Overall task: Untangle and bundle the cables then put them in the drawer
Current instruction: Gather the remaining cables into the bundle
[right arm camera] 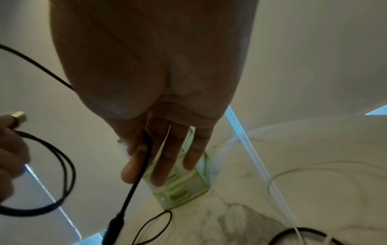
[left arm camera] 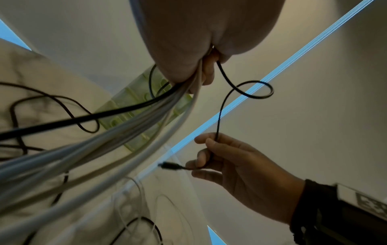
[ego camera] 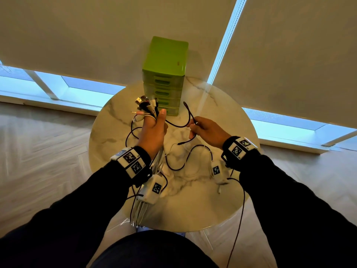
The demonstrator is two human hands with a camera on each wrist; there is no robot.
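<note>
My left hand (ego camera: 157, 122) is raised over the table and grips a thick bundle of white and black cables (ego camera: 146, 107), plug ends fanned upward and long tails (left arm camera: 100, 132) hanging past the wrist. One black cable (ego camera: 179, 124) sags from that fist across to my right hand (ego camera: 195, 126), which pinches it near its end. Its black plug (left arm camera: 170, 165) sticks out below the right fingers (right arm camera: 161, 162). The green drawer unit (ego camera: 164, 74) stands at the table's far side with all its drawers closed.
The round marble table (ego camera: 222, 200) carries loose black cable loops (ego camera: 185, 159) and a thin white cable (right arm camera: 278, 182). Window blinds hang behind the table. Wooden floor surrounds the table.
</note>
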